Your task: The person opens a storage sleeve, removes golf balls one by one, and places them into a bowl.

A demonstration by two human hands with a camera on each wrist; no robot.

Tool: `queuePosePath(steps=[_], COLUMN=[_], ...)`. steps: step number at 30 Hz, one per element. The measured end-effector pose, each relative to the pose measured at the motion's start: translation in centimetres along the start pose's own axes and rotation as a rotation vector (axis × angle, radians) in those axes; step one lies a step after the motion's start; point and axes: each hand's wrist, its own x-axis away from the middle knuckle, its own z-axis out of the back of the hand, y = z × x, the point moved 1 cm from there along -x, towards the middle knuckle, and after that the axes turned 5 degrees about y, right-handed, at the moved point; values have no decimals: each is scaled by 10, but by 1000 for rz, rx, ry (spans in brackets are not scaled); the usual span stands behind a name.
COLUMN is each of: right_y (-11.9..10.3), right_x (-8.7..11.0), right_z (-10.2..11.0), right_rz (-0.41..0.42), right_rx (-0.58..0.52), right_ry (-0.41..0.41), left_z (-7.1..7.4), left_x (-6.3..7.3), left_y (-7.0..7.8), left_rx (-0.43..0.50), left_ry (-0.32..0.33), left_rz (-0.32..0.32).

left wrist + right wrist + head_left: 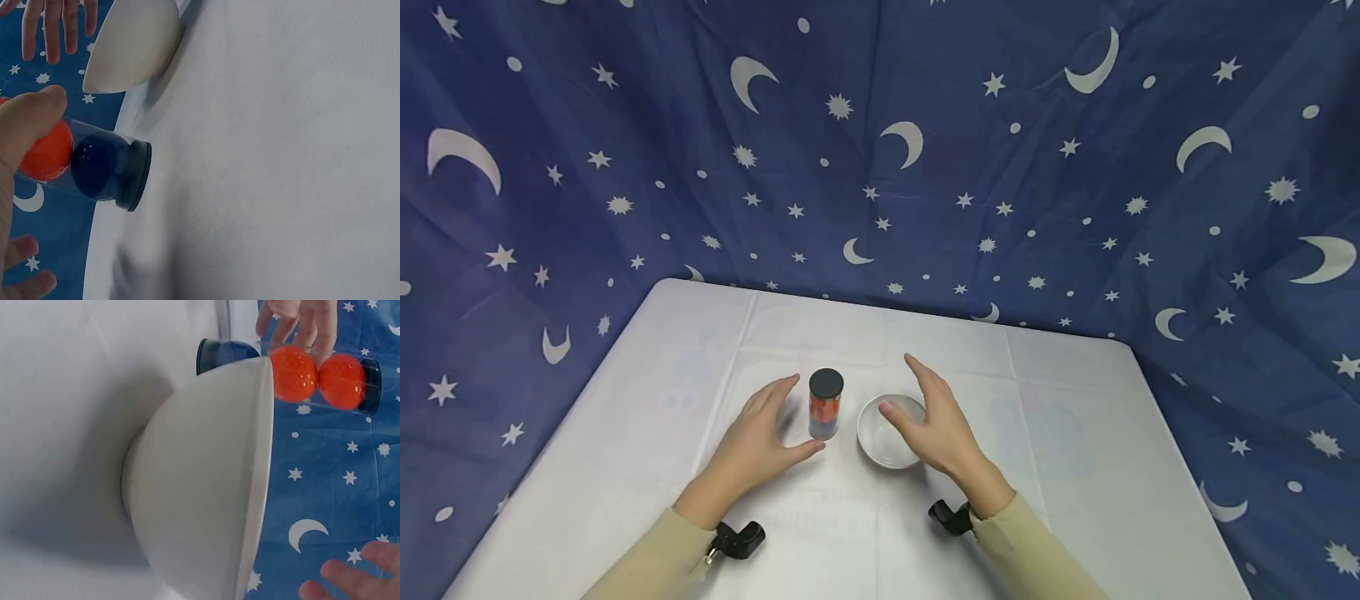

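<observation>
A clear tube (825, 407) with black end caps stands upright on the white table. Inside it a dark blue ball (94, 165) sits at the bottom, with two orange balls (342, 381) stacked above. My left hand (747, 450) is beside the tube on its left, thumb and fingers spread apart around that side, holding nothing. Just right of the tube is a white bowl (877, 437), upright on its base. My right hand (942, 427) hovers at the bowl's right side with fingers extended, its thumb overlapping the bowl in the head view.
A white cloth covers the table (1075, 433), whose far edge meets a blue curtain (940, 183) printed with moons and stars. Both sleeves are beige, and a black wrist camera (739, 540) shows at the left cuff, another (951, 518) at the right.
</observation>
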Motion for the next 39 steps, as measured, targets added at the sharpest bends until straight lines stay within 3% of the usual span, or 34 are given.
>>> queuePosePath(steps=[4,16,24,39], right_y=[-4,-17,-17,-24], right_x=[-4,-11,-14,-17], right_z=[-5,-20,-26,-35], right_rz=[9,15,37,192], right_rx=[-29,-61,-41,-113], right_ry=[-5,-31,-45,-66], left_z=[-5,-18,-25,-28], left_x=[-1,-5,-8,-7], left_y=[1,4,5,10], left_rx=[64,142,224,309], left_ry=[14,8,-1,7], left_rz=[2,-4,-5,24])
